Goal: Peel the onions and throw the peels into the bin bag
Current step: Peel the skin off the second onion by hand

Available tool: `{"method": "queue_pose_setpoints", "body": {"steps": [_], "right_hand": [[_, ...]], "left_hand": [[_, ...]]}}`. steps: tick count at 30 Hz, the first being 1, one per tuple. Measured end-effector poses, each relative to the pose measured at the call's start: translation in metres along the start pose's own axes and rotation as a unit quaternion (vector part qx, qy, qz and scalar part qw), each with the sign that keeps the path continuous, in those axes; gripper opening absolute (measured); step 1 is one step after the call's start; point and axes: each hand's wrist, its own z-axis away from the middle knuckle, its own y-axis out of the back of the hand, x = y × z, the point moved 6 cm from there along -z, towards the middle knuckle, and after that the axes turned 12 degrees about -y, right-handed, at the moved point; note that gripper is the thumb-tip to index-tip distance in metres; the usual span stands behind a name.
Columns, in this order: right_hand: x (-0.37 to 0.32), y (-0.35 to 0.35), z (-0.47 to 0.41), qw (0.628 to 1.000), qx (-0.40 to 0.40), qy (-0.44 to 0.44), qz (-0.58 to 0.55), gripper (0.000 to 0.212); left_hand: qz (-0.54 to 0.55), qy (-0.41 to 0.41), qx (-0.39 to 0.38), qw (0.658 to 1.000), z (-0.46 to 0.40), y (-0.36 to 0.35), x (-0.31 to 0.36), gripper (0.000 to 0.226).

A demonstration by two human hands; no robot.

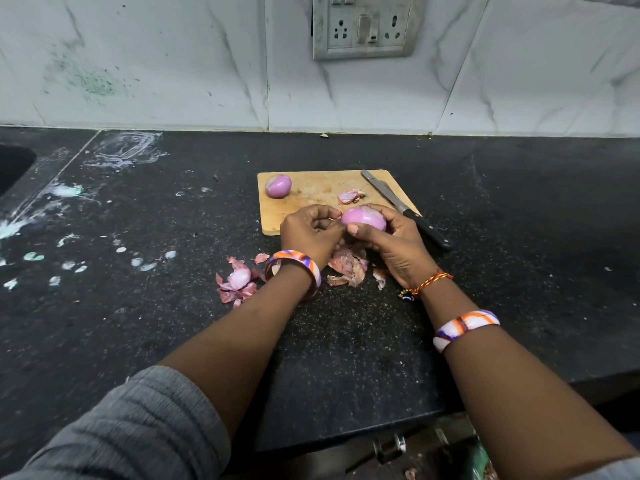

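Note:
My right hand [391, 244] grips a purple onion [363, 218] over the near edge of the wooden cutting board [311, 192]. My left hand [308, 233] pinches a thin strip of skin at the onion's left end. A second peeled onion [278, 185] rests on the board's far left corner. A small peel scrap [350, 196] lies on the board. Loose peels sit on the black counter in a left pile [237, 284] and a pile under my wrists [348, 268]. No bin bag is visible.
A black-handled knife [403, 207] lies diagonally across the board's right side. A sink edge [14, 164] shows at the far left, with white smears on the counter [519, 237] near it. A tiled wall with a socket plate [363, 26] stands behind.

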Motion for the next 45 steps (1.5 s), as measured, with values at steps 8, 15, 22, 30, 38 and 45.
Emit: {"method": "queue_pose_setpoints", "body": {"steps": [8,15,22,30,38,45], "right_hand": [[0.001,0.003,-0.003,0.997,-0.011,-0.017,-0.072,0.034],[0.0,-0.002,-0.001,0.997,-0.057,-0.01,-0.059,0.036],[0.0,0.001,0.0,0.999,-0.035,0.014,-0.037,0.042],[0.002,0.005,-0.005,0.993,-0.062,0.002,-0.099,0.05],[0.003,0.005,-0.006,0.993,-0.06,0.008,-0.105,0.08],[-0.002,0.007,0.0,0.999,0.0,0.014,-0.052,0.041]], "left_hand": [[0.048,0.027,-0.044,0.997,0.003,-0.006,-0.003,0.01],[-0.013,-0.008,-0.046,0.999,0.003,-0.003,-0.003,0.022],[-0.142,-0.076,-0.044,0.986,0.002,-0.005,0.003,0.014],[-0.01,-0.001,-0.063,0.998,0.004,-0.011,-0.002,0.009],[-0.006,-0.029,-0.079,0.996,0.006,-0.012,0.001,0.03],[-0.041,-0.031,-0.055,0.997,0.005,-0.01,0.0,0.02]]}}
